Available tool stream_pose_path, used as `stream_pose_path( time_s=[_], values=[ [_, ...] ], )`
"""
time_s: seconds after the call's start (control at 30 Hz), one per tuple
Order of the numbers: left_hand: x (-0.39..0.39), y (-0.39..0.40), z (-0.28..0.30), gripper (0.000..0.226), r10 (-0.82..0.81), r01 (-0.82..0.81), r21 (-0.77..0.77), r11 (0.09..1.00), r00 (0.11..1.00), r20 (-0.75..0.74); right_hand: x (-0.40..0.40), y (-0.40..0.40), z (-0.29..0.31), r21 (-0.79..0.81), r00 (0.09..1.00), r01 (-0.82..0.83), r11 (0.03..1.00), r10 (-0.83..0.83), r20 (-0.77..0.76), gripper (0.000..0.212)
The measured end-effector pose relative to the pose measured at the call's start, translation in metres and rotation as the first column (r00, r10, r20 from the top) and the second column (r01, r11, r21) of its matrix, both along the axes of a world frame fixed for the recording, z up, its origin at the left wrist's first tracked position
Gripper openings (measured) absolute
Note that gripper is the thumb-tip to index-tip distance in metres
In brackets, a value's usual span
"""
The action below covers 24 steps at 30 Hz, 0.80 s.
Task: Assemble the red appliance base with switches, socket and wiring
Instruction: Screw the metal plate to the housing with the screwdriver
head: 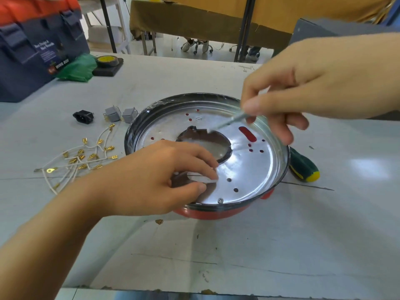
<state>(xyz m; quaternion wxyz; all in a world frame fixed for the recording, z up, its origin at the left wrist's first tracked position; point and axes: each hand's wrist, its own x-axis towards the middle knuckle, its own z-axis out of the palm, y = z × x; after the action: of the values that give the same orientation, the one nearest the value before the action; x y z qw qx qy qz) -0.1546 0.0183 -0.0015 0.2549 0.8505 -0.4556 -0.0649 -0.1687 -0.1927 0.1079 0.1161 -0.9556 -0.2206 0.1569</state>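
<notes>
Working from the near edge, the left hand (164, 178) is down inside the red appliance base (207, 211), fingers curled with thumb and fingertips pinching a small whitish strip (203, 179) against the metal plate (249, 161). Can't really tell what the strip is, maybe a tab or bit of insulation, it's blurry. The base sits mid-table, red shell underneath, shiny silver plate inside with punched holes, a long slot and a big round cutout, and a black rim (129, 135) that looks film-wrapped.

The right hand (313, 87) hovers over the far rim, fingers closed around a thin metal rod (229, 121), tip angled down toward the cutout edge. I'd guess it's a pin or small driver shaft.

Tips for this step: keep the left hand pinning the part flat so it can't skate on that slick plate, and bring the rod in low rather than stabbing down. Those stamped edges look sharp too.

Left of the base, not yet fitted: a tangle of white wires (73, 165) with brass spade terminals, two grey switches (121, 114) and the black socket (83, 116). A green and yellow screwdriver handle (303, 167) pokes out just beside the right rim. Further back sit a tape roll (106, 60), a green bag (75, 68) and a navy toolbox (32, 53).
</notes>
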Motion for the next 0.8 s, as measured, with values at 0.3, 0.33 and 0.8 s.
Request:
stream_pose_path(
  time_s=[0.3,0.33,0.8],
  values=[
    [-0.003,0.000,0.004,0.039,0.049,-0.050,0.014,0.999,0.993,0.106,0.023,-0.026,-0.056,0.368,0.991,0.128,0.921,-0.131,-0.017,0.008],
    [-0.004,0.000,0.005,0.040,0.053,-0.057,0.027,0.998,0.991,0.122,0.025,-0.024,-0.062,0.385,0.992,0.122,0.915,-0.122,-0.024,0.007],
    [-0.008,0.008,0.004,0.042,0.084,-0.090,0.040,0.995,0.989,0.124,0.050,0.019,-0.074,0.015,0.988,-0.039,0.999,0.041,-0.149,0.002]
  ],
)
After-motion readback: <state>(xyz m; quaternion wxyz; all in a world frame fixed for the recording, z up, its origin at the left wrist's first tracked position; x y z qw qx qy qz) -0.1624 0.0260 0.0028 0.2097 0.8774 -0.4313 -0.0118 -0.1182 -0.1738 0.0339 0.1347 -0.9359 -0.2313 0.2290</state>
